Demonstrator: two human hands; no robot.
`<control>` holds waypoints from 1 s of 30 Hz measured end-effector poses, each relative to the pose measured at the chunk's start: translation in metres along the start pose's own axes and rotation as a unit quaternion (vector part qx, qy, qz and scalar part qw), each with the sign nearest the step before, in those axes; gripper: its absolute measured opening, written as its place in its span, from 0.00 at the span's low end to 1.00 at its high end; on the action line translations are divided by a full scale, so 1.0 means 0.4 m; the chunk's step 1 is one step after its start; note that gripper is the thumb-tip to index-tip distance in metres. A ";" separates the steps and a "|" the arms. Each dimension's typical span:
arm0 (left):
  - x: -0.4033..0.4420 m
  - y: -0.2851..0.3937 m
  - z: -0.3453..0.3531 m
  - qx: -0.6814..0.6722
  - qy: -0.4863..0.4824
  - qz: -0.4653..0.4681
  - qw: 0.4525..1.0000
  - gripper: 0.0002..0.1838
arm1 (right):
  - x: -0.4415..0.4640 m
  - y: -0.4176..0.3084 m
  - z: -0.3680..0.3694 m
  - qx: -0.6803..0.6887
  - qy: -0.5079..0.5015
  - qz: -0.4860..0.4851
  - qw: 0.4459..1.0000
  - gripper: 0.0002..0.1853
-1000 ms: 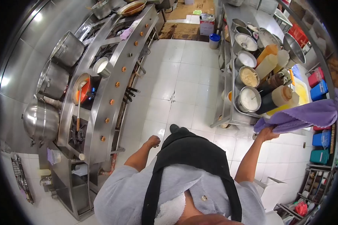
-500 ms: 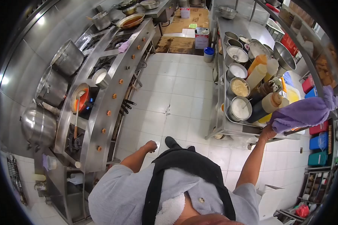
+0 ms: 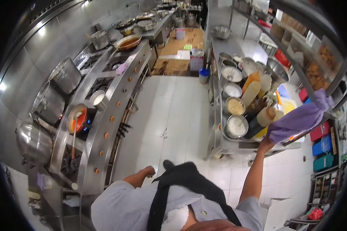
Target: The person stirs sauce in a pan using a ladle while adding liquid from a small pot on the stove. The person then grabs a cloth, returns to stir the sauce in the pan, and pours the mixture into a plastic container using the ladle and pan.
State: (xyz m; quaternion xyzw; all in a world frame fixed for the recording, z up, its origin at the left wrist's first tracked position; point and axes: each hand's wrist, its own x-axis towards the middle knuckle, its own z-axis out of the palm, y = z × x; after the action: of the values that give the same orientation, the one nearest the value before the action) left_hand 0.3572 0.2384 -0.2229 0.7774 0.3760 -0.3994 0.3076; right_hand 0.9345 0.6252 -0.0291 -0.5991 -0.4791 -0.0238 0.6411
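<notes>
My right hand [image 3: 266,143] is closed on the lower end of a purple towel [image 3: 297,122] that hangs knotted from the shelf frame beside the counter. Nearest to that hand are sauce squeeze bottles [image 3: 266,115] and a metal pot of white powder [image 3: 236,127] with a spoon in it. My left hand [image 3: 146,171] hangs low over the floor by the stove, its fingers curled with nothing visible in them. On the stove, a pan of red-orange sauce [image 3: 76,119] sits over a blue flame, a ladle [image 3: 73,134] resting in it.
The steel stove [image 3: 104,125] runs along the left, with large pots [image 3: 65,75] behind the burners. A small pot of white liquid [image 3: 99,99] stands near its front edge. A blue-lidded container [image 3: 203,76] is on the tiled floor by the right counter. Cardboard [image 3: 169,67] covers the floor farther off.
The view has tilted upward, showing more of the far kitchen; the scene sits lower and slightly left. My right hand stays at the towel, and my left hand remains low and curled.
</notes>
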 end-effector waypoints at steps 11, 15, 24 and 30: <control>0.173 -0.072 -0.099 -0.080 0.152 -0.030 0.985 0.09 | 0.013 -0.099 -0.043 0.007 -0.063 0.086 0.994 0.14; 0.191 -0.014 -0.093 -0.265 0.088 -0.057 0.958 0.09 | 0.011 -0.117 -0.052 0.102 -0.083 0.128 0.983 0.13; 0.111 -0.031 0.063 -0.320 0.264 -0.115 0.903 0.07 | 0.021 -0.067 -0.033 -0.001 -0.075 0.025 0.997 0.12; 0.007 0.099 0.158 -0.708 0.147 -0.287 0.628 0.11 | 0.016 -0.062 -0.027 -0.085 -0.023 -0.004 0.996 0.12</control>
State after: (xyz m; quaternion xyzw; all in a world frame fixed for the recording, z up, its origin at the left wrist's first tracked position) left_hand 0.3666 0.1690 -0.2492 0.2215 0.7872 0.0415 0.5740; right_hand 0.9293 0.6130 -0.0044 -0.6502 -0.4924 -0.0529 0.5762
